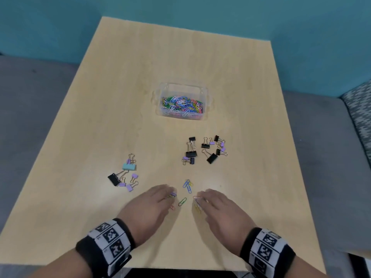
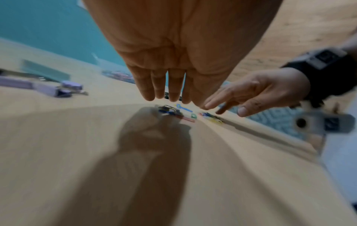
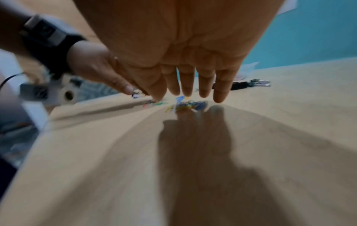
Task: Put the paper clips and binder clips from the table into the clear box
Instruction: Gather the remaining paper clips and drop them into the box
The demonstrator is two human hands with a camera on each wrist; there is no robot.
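sitting far along the middle of the worktop [image 1: 120, 97], the clear box [image 1: 181, 88] is already holding a thick heap of coloured paper clips, so that part of the job is looking mostly done. remaining on the wood are a few loose paper clips [image 1: 187, 185] near the front edge, one group of binder clips [image 1: 206, 150] just beyond them to the right, and another group of binder clips [image 1: 125, 173] to the left; none of the binder clips seem to be in the box yet.

both hands are lying low and palm down over the loose clips, angling in toward each other. the left hand [image 1: 149, 209] is reaching with straight fingers [image 2: 173, 85] held side by side, tips just over a small cluster. the right hand [image 1: 219, 211] is mirroring it, its fingers [image 3: 187, 82] slightly fanned above another cluster. each grip is spread flat, pinching nothing; whether the tips are touching the clips i cannot tell. judging by this, they are probably raking the last paper clips together.
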